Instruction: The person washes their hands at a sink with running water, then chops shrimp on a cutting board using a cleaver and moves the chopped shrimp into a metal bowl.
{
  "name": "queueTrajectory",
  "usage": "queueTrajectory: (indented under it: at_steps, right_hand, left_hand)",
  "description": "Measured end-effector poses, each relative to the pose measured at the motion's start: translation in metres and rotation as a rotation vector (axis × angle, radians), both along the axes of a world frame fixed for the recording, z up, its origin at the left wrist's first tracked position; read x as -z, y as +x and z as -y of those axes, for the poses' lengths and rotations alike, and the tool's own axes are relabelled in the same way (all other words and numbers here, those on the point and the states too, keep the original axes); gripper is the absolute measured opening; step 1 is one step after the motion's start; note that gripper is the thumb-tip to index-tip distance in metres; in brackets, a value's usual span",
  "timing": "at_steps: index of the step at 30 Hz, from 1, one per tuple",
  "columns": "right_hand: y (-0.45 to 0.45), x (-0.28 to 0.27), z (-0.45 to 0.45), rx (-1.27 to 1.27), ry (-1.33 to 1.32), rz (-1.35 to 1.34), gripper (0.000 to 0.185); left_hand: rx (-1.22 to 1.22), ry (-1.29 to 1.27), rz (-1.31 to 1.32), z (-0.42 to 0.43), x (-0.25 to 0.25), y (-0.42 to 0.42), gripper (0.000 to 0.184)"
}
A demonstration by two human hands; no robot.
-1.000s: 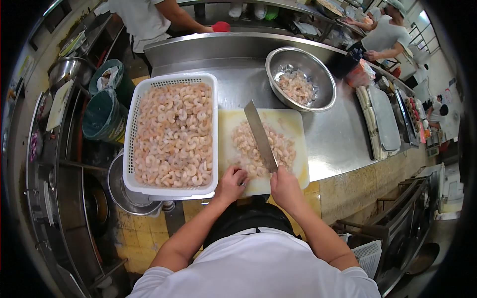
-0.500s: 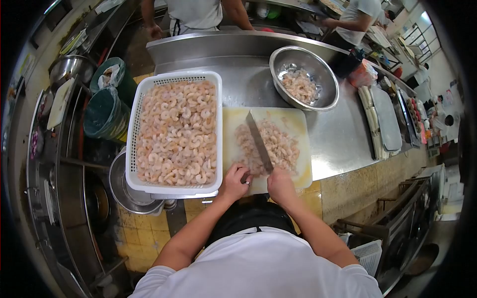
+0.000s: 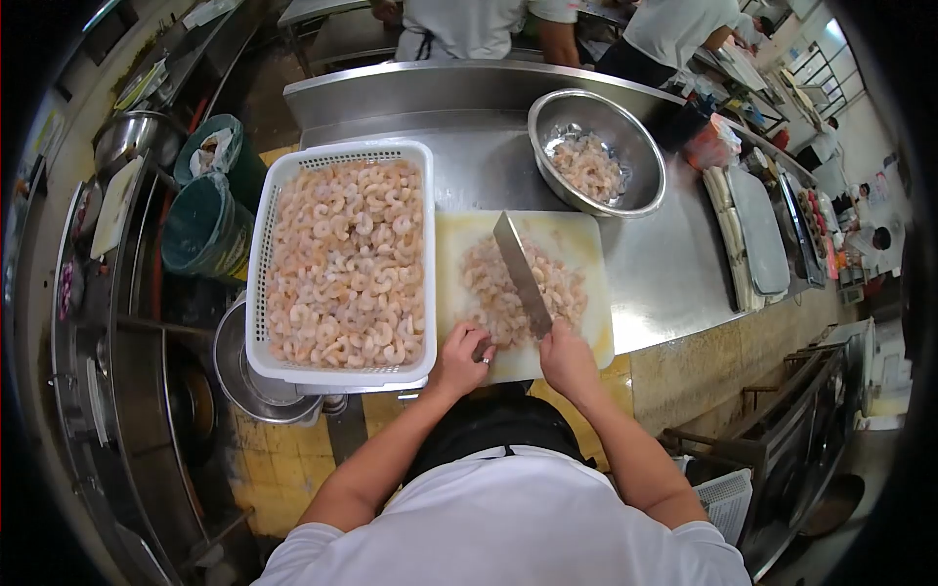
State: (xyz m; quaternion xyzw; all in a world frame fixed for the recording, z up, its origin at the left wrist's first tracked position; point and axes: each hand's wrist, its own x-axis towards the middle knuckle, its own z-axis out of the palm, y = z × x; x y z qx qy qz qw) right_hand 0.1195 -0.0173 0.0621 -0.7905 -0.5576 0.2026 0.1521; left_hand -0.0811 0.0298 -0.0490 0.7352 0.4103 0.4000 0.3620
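My right hand (image 3: 569,366) is closed round the handle of a cleaver (image 3: 523,273). Its broad blade slants up and left over a heap of chopped shrimp (image 3: 562,283) on a pale cutting board (image 3: 449,239). At the board's near left edge is my left hand (image 3: 459,361), a ring on one finger, fingers curled in beside the chopped pieces. What those fingers press on, if anything, is hidden. Left of the board stands a white perforated basket (image 3: 256,293) full of whole peeled shrimp (image 3: 347,259). A steel bowl (image 3: 645,176) behind the board holds more shrimp (image 3: 591,166).
The steel worktable (image 3: 674,283) has a raised back edge (image 3: 469,80). Trays (image 3: 754,234) and bagged goods (image 3: 711,146) line its right side. Green bins (image 3: 205,230) stand to the left, a steel pot (image 3: 259,381) below the basket. Co-workers in white shirts (image 3: 459,29) stand beyond.
The cleaver and my right hand have shifted slightly right, and the blade shows more of its flat side. My left hand stays put. A co-worker behind the table has moved right.
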Motion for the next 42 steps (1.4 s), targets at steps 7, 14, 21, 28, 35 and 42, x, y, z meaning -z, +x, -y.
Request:
queueTrajectory:
  at_steps: [7, 14, 21, 28, 35, 42]
  right_hand:
    - [0.008, 0.013, 0.003, 0.025, 0.057, -0.029, 0.017]
    - [0.020, 0.019, 0.014, 0.015, 0.025, -0.216, 0.028]
    - [0.002, -0.024, 0.024, 0.144, 0.068, -0.300, 0.033]
    - [-0.018, 0.022, 0.012, 0.034, 0.074, -0.152, 0.033]
    - [-0.008, -0.027, 0.036, 0.100, 0.054, -0.185, 0.034]
    - [0.009, 0.018, 0.026, 0.103, 0.077, -0.174, 0.033]
  left_hand:
    - [-0.012, 0.014, -0.033, 0.000, 0.001, 0.001, 0.025]
    - [-0.014, 0.053, -0.040, -0.003, 0.008, 0.001, 0.027]
    - [-0.011, 0.044, -0.045, -0.002, 0.004, 0.000, 0.028]
    - [0.006, -0.016, -0.026, -0.003, 0.000, 0.001, 0.027]
    - [-0.012, -0.069, -0.059, 0.000, -0.007, -0.001, 0.027]
    - [0.001, -0.037, -0.066, 0.002, -0.005, -0.003, 0.028]
